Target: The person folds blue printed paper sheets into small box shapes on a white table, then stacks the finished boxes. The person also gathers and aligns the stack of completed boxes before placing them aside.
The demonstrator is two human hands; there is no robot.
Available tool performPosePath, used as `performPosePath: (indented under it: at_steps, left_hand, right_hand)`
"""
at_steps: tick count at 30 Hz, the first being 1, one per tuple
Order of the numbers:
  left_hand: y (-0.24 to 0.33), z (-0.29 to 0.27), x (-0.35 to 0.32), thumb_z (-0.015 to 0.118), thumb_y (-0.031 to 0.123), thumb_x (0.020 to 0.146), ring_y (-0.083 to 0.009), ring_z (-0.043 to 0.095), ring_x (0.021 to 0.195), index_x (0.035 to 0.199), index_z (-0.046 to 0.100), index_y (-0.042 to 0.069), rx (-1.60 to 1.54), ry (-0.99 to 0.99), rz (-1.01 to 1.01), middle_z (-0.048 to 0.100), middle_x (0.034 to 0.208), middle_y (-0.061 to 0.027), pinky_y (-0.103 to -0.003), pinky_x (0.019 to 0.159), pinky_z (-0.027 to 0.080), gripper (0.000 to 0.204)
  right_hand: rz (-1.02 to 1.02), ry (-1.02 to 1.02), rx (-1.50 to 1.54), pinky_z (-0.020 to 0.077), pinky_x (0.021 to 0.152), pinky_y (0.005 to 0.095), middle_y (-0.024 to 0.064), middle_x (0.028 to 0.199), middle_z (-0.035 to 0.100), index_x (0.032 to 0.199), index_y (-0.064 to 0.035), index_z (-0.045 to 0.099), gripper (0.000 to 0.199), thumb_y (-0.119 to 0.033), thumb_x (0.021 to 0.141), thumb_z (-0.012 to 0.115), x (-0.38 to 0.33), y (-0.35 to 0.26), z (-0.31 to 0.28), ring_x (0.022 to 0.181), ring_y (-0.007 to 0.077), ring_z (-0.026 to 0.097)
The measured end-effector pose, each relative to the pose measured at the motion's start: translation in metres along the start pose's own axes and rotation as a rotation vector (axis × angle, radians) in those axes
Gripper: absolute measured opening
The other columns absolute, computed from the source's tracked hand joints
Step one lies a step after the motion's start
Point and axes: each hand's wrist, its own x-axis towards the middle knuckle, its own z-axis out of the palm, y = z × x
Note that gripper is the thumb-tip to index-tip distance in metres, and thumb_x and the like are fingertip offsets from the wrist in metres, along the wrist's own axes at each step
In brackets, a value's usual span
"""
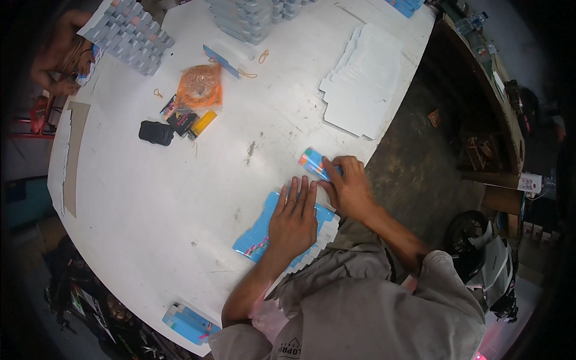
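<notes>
- i see my right hand (348, 186) with thumb and fingers closed around a small blue box (312, 161), above the table (210, 198) near its right edge.
- the box's long axis runs aslant, one end pointing up and left, the other hidden in the grip.
- my left hand (293, 216) is flat, fingers straight and nearly together, pressed on a pile of blue cards (258, 234) at the table's near edge; its fingertips are close to the right hand.
- the pile's stepped white edge faces right and toward the body; the hand covers its middle, so i cannot tell its full outline.
- for labels, the box has orange and green patches and the cards a row of pink marks; their print is too small for me to read. the grey shirt (372, 312) bears dark lettering.
- i count one small box in the grip, one orange bag (199, 87), one yellow lighter (204, 123), one black pouch (156, 133) and one pile of white sheets (366, 84); the cards overlap too closely to count.
- two stacks of grey-white boxes (126, 39) stand at the far side; a co-worker (63, 60) is at the far left.
</notes>
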Motion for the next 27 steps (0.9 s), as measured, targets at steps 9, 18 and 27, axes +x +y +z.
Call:
performPosePath:
  at_steps: [9, 18, 27]
  left_hand:
    - [0.001, -0.01, 0.007, 0.059, 0.024, 0.098, -0.041, 0.033, 0.155, 0.153, 0.044, -0.006, -0.073, -0.104, 0.026, 0.039, 0.164, -0.0255, -0.061, 0.126, 0.021, 0.064]
    - [-0.002, 0.008, 0.001, 0.06, 0.026, 0.099, -0.0409, 0.043, 0.149, 0.15, 0.055, 0.001, -0.012, 0.04, 0.085, 0.043, 0.161, -0.0254, -0.055, 0.121, 0.035, 0.057]
    - [0.003, -0.004, 0.011, 0.061, 0.03, 0.098, -0.0441, 0.041, 0.149, 0.147, 0.055, -0.001, 0.052, -0.05, 0.071, 0.046, 0.159, -0.0244, -0.063, 0.124, 0.024, 0.058]
  right_hand:
    - [0.091, 0.055, -0.07, 0.0493, 0.095, 0.0514, 0.0258, 0.114, 0.067, 0.137, -0.0021, 0.062, 0.049, -0.008, 0.089, 0.073, 0.019, 0.016, -0.005, 0.11, 0.0411, 0.062]
    - [0.003, -0.047, 0.037, 0.0522, 0.089, 0.0463, 0.0222, 0.112, 0.069, 0.132, -0.0024, 0.065, 0.041, -0.004, 0.092, 0.067, 0.014, 0.027, -0.005, 0.098, 0.0394, 0.065]
    - [0.029, -0.028, -0.026, 0.0497, 0.094, 0.0556, 0.0198, 0.112, 0.071, 0.124, -0.0066, 0.07, 0.035, -0.012, 0.09, 0.073, -0.005, 0.02, 0.003, 0.109, 0.038, 0.065]
